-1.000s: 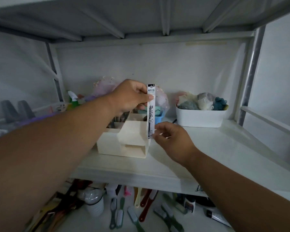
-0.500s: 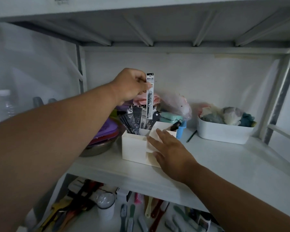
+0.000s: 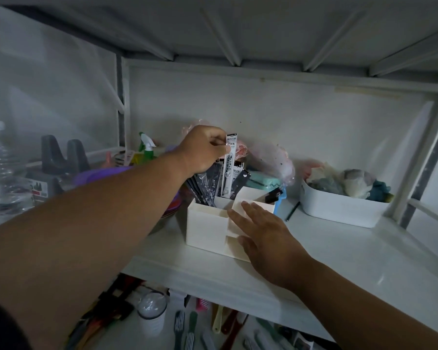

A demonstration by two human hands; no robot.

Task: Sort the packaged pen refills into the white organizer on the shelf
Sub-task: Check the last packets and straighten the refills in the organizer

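A white organizer [image 3: 206, 227] with several compartments stands on the white shelf [image 3: 339, 251]. My left hand [image 3: 204, 149] pinches the top of a narrow white refill pack [image 3: 230, 164], held upright with its lower end inside a rear compartment. Several dark refill packs [image 3: 205, 184] lean in the rear left compartment, and one dark pack [image 3: 272, 195] pokes from the right one. My right hand [image 3: 266, 231] lies flat with straight fingers against the organizer's front right side.
A white bin [image 3: 339, 210] of cloth items sits at the right. Behind the organizer are plastic bags, a teal item and a green spray bottle [image 3: 147, 150]. A purple bowl [image 3: 99, 174] is at left. A pen [image 3: 292, 211] lies on the shelf. Brushes lie on the lower shelf.
My left hand has lowered the white pack into the organizer's rear compartment. My right hand let go of the pack's lower end and now rests flat on the organizer.
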